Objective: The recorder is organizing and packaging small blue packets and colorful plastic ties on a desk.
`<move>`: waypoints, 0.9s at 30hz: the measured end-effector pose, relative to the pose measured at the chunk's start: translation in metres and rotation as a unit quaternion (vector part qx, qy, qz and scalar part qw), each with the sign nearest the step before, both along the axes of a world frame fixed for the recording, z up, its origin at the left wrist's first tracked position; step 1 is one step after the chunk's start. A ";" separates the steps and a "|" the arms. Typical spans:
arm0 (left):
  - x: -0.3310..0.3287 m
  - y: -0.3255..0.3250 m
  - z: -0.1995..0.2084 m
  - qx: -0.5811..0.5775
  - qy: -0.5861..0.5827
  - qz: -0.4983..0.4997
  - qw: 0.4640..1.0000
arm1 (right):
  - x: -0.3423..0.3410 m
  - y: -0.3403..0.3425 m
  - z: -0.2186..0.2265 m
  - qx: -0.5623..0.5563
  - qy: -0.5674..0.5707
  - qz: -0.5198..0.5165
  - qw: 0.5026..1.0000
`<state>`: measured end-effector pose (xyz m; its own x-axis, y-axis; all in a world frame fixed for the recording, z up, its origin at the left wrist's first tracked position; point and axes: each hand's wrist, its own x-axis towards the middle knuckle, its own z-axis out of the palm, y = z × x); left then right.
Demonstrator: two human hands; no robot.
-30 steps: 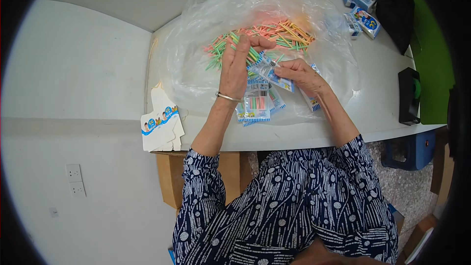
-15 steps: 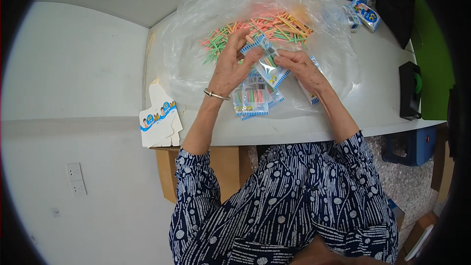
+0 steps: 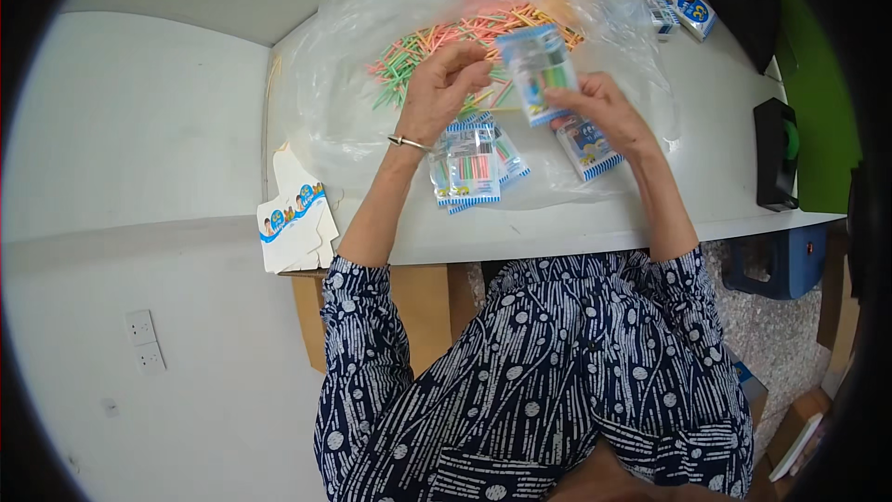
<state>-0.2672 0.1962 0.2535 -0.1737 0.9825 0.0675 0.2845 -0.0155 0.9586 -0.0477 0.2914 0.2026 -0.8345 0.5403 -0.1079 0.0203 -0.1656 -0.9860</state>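
Note:
My right hand [image 3: 609, 114] grips a small clear packet [image 3: 538, 70] with blue-and-white edges, thumb in front. Thin coloured sticks show through its window, slightly blurred. Just left of it, my left hand [image 3: 435, 98] is apart from the packet, its fingers curled with a gap before the thumb and nothing visible between them. Behind both hands, a loose heap of pink, green and yellow sticks [image 3: 446, 37] lies on a large clear plastic bag [image 3: 325, 84]. Several filled packets [image 3: 472, 167] overlap nearer me. Under my right wrist lies another blue-edged packet [image 3: 587, 147], partly covered.
Flat white printed cartons [image 3: 295, 228] rest at the table's left corner. Small blue-and-white boxes [image 3: 686, 7] and a black bag [image 3: 743, 5] stand at the far right. A black tape dispenser [image 3: 774, 153] sits by the green panel [image 3: 818, 102]. A blue stool [image 3: 776, 263] is below.
My left hand has let go of the packet and drawn slightly away. My right hand has lifted it up and right, turning it more upright. The packet under my right wrist shows more.

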 end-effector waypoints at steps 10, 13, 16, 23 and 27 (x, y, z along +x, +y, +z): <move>-0.005 0.009 -0.059 0.047 0.570 -0.015 0.820 | 0.006 -0.002 0.016 -0.015 0.064 -0.074 0.995; -0.007 0.015 -0.060 0.048 0.595 -0.015 0.802 | 0.008 -0.001 0.013 -0.035 0.075 -0.084 0.993; -0.012 0.017 -0.044 0.039 0.484 0.025 0.874 | 0.008 -0.004 0.014 -0.053 0.067 -0.072 0.994; 0.019 0.023 0.042 0.156 -0.025 0.101 0.982 | 0.001 -0.004 -0.008 -0.087 -0.004 0.035 0.996; 0.027 0.017 0.046 0.177 -0.067 0.080 0.979 | -0.005 -0.010 -0.001 -0.098 0.038 0.068 0.992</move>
<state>-0.2399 0.2133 0.2999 -0.3535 0.8615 0.3644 0.1831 -0.3183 0.9302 -0.0532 0.2812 0.2020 -0.9080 0.3970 -0.1341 -0.0172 -0.3551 -0.9347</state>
